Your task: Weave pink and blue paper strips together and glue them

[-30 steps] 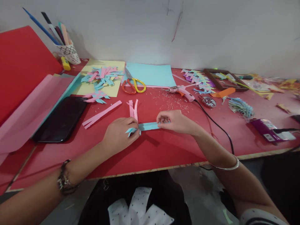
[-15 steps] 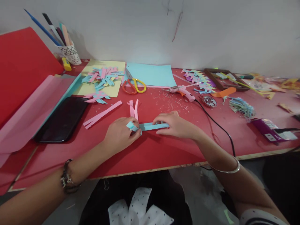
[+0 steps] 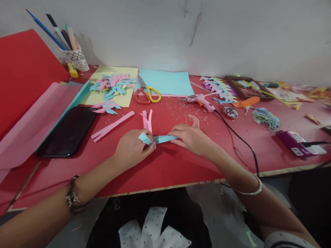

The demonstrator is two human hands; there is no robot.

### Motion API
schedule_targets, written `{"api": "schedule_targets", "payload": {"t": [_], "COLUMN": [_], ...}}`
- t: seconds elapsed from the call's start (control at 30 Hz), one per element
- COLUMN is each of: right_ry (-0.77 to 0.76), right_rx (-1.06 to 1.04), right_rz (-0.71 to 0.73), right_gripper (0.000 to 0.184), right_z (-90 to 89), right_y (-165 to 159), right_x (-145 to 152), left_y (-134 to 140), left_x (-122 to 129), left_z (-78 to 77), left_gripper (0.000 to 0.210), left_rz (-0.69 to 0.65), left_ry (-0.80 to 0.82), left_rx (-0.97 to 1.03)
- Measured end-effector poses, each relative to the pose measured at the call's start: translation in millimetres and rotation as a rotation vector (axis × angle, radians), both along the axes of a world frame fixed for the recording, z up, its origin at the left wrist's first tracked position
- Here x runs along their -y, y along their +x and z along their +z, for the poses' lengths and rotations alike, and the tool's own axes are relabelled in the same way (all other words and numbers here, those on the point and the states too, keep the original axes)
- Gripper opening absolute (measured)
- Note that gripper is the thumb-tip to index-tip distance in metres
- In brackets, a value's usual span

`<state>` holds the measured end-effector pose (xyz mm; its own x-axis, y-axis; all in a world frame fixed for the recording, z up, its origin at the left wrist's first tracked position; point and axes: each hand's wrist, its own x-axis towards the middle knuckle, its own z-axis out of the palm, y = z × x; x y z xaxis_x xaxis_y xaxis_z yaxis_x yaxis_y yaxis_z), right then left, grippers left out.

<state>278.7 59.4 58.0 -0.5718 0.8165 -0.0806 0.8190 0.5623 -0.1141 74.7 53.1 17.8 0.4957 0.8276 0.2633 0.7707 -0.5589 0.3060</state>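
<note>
Left hand (image 3: 136, 144) is pinching a blue paper strip (image 3: 164, 139) over the red surface (image 3: 168, 168); right hand (image 3: 192, 138) is gripping it farther along, hands staying apart. Just beyond left hand, pink strips (image 3: 145, 120) are lying. Farther: pink glue gun (image 3: 206, 103) resting, scissors (image 3: 142, 82) overlapping a blue sheet (image 3: 168, 82).

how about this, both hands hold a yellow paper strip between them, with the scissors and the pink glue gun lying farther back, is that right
Not quite: the paper strip is light blue, not yellow, as the head view shows. The left hand and right hand do hold it, with the scissors and pink glue gun farther back.
</note>
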Motion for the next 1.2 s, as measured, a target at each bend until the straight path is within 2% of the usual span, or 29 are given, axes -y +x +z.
{"api": "schedule_targets", "payload": {"t": [0.13, 0.3, 0.4, 0.57, 0.7, 0.8, 0.97, 1.1, 1.2], "right_ry": [0.105, 0.042, -0.036, -0.265, -0.358, -0.390, -0.520, -0.643, -0.565], "right_rx": [0.062, 0.077, -0.078, -0.456, -0.703, -0.780, -0.869, -0.904, -0.849], "right_rz": [0.035, -0.029, -0.063, -0.038, -0.025, 0.023, 0.104, 0.171, 0.188], "right_gripper": [0.021, 0.029, 0.028, 0.026, 0.020, 0.018, 0.018, 0.019, 0.019], "right_z": [0.3, 0.1, 2.1, 12.1, 16.7, 16.7, 14.7, 12.2, 12.5], "right_y": [0.3, -0.8, 2.7, 8.7, -1.4, -17.4, -43.3, -51.1, -43.1], "right_x": [3.0, 5.4, 4.7, -0.8, -9.9, -15.8, -18.8, -17.3, -14.7], "left_y": [-0.6, -0.8, -0.6, 0.1, 0.0, -0.3, -0.1, -0.1, -0.5], "left_x": [0.4, 0.2, -0.3, -0.3, 0.8, 1.6, 1.2, -1.8, -3.3], "left_z": [0.6, 1.2, 0.7, -0.1, 2.2, 4.6, 6.2, 4.8, 4.8], "left_gripper": [0.025, 0.026, 0.025, 0.019, 0.015, 0.018, 0.020, 0.027, 0.033], "left_rz": [0.001, 0.015, 0.002, -0.003, -0.012, -0.030, 0.029, 0.057, 0.058], "left_ry": [-0.001, -0.029, -0.007, 0.009, 0.028, 0.049, 0.068, 0.063, 0.047], "left_rx": [-0.007, -0.004, -0.007, -0.013, -0.035, -0.071, -0.104, -0.121, -0.137]}}
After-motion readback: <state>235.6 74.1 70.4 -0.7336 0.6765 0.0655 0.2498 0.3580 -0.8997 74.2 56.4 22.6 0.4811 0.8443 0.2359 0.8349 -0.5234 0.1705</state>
